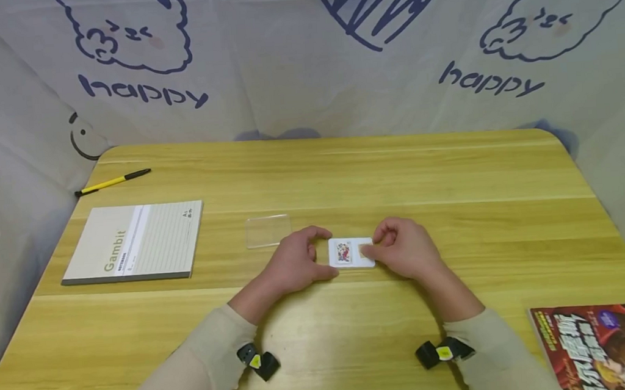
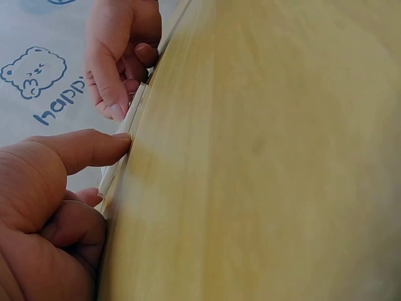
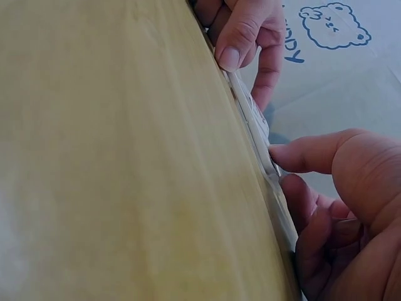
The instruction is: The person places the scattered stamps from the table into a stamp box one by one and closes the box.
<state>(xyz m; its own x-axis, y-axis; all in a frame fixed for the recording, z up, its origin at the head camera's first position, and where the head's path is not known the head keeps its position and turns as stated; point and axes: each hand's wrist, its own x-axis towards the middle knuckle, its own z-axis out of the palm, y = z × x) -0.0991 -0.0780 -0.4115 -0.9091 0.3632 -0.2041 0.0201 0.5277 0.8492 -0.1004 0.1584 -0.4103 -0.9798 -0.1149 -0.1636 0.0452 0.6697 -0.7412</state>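
A flat white plastic case lies on the table between the two hands, low and close to the wood in both wrist views. On its left half is a small square with a colourful picture; a small beige square shows on the right half, partly covered by a thumb. My left hand grips the case's left end, thumb at the near corner and forefinger at the far corner. My right hand pinches the right end, its thumb over the beige square and its other fingers curled.
A clear plastic cover lies behind my left hand. To the left are a notebook and a yellow and black pen. A colourful magazine lies at the near right corner. Printed white cloth hangs behind the wooden table.
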